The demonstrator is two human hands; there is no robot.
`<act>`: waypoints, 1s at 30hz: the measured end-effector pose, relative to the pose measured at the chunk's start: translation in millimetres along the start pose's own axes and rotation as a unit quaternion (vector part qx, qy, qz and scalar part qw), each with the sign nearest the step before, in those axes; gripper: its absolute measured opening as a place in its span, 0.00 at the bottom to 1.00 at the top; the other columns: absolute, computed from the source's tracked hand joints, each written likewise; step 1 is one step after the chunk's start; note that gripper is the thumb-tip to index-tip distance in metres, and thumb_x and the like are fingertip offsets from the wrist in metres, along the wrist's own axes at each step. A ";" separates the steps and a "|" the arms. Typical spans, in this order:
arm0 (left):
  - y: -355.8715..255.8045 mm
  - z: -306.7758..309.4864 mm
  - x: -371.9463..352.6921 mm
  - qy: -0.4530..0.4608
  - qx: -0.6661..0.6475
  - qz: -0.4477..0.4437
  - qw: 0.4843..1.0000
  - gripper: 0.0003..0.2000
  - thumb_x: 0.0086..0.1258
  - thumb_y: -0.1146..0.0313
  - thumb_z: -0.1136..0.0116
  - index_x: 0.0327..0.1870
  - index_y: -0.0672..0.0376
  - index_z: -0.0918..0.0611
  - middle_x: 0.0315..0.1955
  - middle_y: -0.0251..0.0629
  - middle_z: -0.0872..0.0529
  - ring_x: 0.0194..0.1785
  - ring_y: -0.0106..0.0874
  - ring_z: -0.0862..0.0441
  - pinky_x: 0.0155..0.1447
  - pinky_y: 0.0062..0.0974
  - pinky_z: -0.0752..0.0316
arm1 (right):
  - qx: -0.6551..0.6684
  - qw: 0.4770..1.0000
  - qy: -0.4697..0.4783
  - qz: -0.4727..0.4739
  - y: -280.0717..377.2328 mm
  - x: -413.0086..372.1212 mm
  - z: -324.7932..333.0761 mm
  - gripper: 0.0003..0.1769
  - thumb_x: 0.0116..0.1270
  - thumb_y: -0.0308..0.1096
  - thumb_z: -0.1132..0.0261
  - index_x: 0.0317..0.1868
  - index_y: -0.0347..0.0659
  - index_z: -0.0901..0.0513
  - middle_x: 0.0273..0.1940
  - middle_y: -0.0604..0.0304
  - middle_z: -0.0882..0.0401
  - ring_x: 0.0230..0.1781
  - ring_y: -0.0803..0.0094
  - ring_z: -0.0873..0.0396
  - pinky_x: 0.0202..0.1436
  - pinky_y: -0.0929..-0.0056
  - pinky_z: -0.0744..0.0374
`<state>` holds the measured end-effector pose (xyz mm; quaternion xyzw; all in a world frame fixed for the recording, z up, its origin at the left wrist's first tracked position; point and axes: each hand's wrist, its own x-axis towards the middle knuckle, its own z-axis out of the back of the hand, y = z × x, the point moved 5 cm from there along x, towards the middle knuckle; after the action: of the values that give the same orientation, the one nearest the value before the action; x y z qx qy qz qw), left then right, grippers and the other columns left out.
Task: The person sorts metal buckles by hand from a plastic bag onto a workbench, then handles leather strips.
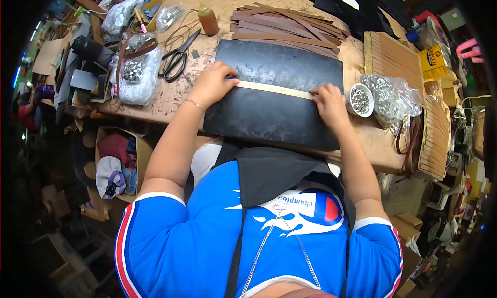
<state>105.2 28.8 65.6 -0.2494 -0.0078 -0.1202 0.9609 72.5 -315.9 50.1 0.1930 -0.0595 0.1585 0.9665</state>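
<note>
Blue shirt (207, 236) in foreground. On the desk (178, 97), left hand (215, 83) and right hand (329, 102) press the ends of 1 pale strip (272, 89) onto the black mat (279, 65), fingers curled; any pinch cannot be told. Judged step: flattening. Next move calls for even pressure.

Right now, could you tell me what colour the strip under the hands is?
Pale cream-tan; the strip lies on a black mat, clearest in the head view.

L hand (212, 83), R hand (330, 102) palms down

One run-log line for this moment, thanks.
left hand: on pale tan flat strip | right hand: on strip's other end | under: black rectangular mat
</note>
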 end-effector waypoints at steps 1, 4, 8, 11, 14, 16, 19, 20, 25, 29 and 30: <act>11.3 0.1 0.0 -0.001 0.001 0.002 1.000 0.11 0.70 0.62 0.33 0.49 0.54 0.12 0.43 0.42 0.12 0.54 0.43 0.16 0.60 0.38 0.23 | -0.012 0.999 -0.047 0.001 6.2 -9.3 -3.7 0.12 0.68 0.37 0.31 0.51 0.52 0.14 0.49 0.63 0.20 0.56 0.58 0.24 0.61 0.54 0.30; 56.3 21.9 6.1 -0.117 0.049 0.047 0.991 0.10 0.71 0.66 0.37 0.48 0.55 0.12 0.48 0.44 0.13 0.58 0.45 0.18 0.63 0.39 0.24 | -0.014 0.993 -0.116 0.014 18.2 -20.7 -8.6 0.12 0.68 0.38 0.30 0.51 0.51 0.15 0.51 0.62 0.21 0.58 0.59 0.24 0.63 0.56 0.31; 143.7 61.2 74.9 -0.202 0.149 0.055 0.966 0.11 0.73 0.70 0.46 0.50 0.57 0.12 0.49 0.49 0.13 0.58 0.50 0.18 0.64 0.46 0.24 | -0.034 0.992 -0.125 0.002 20.0 -18.9 -10.6 0.12 0.69 0.39 0.31 0.51 0.50 0.15 0.52 0.61 0.21 0.59 0.59 0.24 0.65 0.56 0.32; 180.5 73.3 116.6 -0.169 0.173 0.090 0.966 0.13 0.72 0.72 0.46 0.52 0.60 0.12 0.53 0.52 0.13 0.63 0.51 0.19 0.68 0.44 0.26 | -0.040 0.992 -0.123 -0.006 18.0 -16.7 -8.7 0.11 0.69 0.39 0.31 0.50 0.51 0.15 0.52 0.61 0.21 0.58 0.59 0.24 0.65 0.56 0.32; 209.8 65.0 140.7 -0.030 0.239 0.176 0.954 0.16 0.73 0.71 0.48 0.58 0.61 0.15 0.60 0.56 0.16 0.68 0.51 0.21 0.71 0.43 0.27 | -0.041 0.992 -0.123 -0.009 21.7 -16.7 -5.7 0.11 0.69 0.39 0.30 0.50 0.51 0.15 0.52 0.61 0.21 0.58 0.59 0.24 0.65 0.56 0.32; 216.7 60.1 142.3 0.068 0.247 0.265 0.930 0.17 0.74 0.70 0.47 0.60 0.62 0.15 0.62 0.61 0.18 0.68 0.53 0.20 0.71 0.44 0.25 | -0.041 0.992 -0.122 -0.011 21.3 -16.5 -4.8 0.11 0.69 0.39 0.30 0.50 0.51 0.15 0.52 0.62 0.21 0.59 0.59 0.25 0.65 0.56 0.32; 207.9 64.7 134.0 -0.007 0.196 0.312 0.930 0.16 0.72 0.71 0.46 0.55 0.65 0.12 0.58 0.60 0.15 0.63 0.53 0.17 0.68 0.44 0.23 | -0.040 0.992 -0.119 -0.011 20.1 -17.1 -7.9 0.11 0.68 0.39 0.30 0.50 0.51 0.15 0.52 0.62 0.21 0.59 0.59 0.25 0.65 0.56 0.32; 190.2 68.2 129.7 0.011 0.251 0.265 0.931 0.16 0.72 0.71 0.48 0.53 0.65 0.11 0.55 0.58 0.13 0.61 0.53 0.15 0.66 0.43 0.21 | -0.043 0.992 -0.118 -0.014 20.1 -17.0 -7.7 0.11 0.68 0.39 0.30 0.50 0.51 0.15 0.52 0.62 0.20 0.59 0.59 0.25 0.65 0.56 0.32; 227.1 94.5 148.1 -0.011 0.201 0.236 0.951 0.16 0.72 0.65 0.47 0.52 0.62 0.12 0.54 0.58 0.13 0.59 0.53 0.15 0.65 0.45 0.21 | -0.045 0.993 -0.108 -0.011 20.5 -15.9 -6.1 0.12 0.69 0.38 0.31 0.52 0.49 0.15 0.53 0.58 0.20 0.59 0.57 0.25 0.65 0.56 0.32; 230.2 188.9 158.6 -0.256 -0.029 0.159 0.953 0.19 0.77 0.54 0.44 0.52 0.63 0.16 0.44 0.52 0.11 0.47 0.46 0.13 0.55 0.43 0.21 | -0.045 0.993 -0.111 -0.011 20.7 -17.0 -7.7 0.12 0.69 0.38 0.31 0.51 0.49 0.15 0.53 0.58 0.21 0.59 0.57 0.25 0.65 0.56 0.32; 216.2 206.5 156.7 -0.242 -0.142 0.177 0.943 0.18 0.79 0.56 0.45 0.61 0.58 0.18 0.53 0.46 0.12 0.54 0.39 0.17 0.63 0.40 0.26 | -0.048 0.992 -0.117 -0.009 20.8 -17.0 -7.7 0.12 0.69 0.39 0.31 0.51 0.50 0.15 0.52 0.60 0.20 0.59 0.58 0.25 0.65 0.56 0.32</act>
<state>317.4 275.6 154.9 -0.4024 -0.1790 0.1160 0.8903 50.0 -299.4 47.4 0.1642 -0.1778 0.1231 0.9624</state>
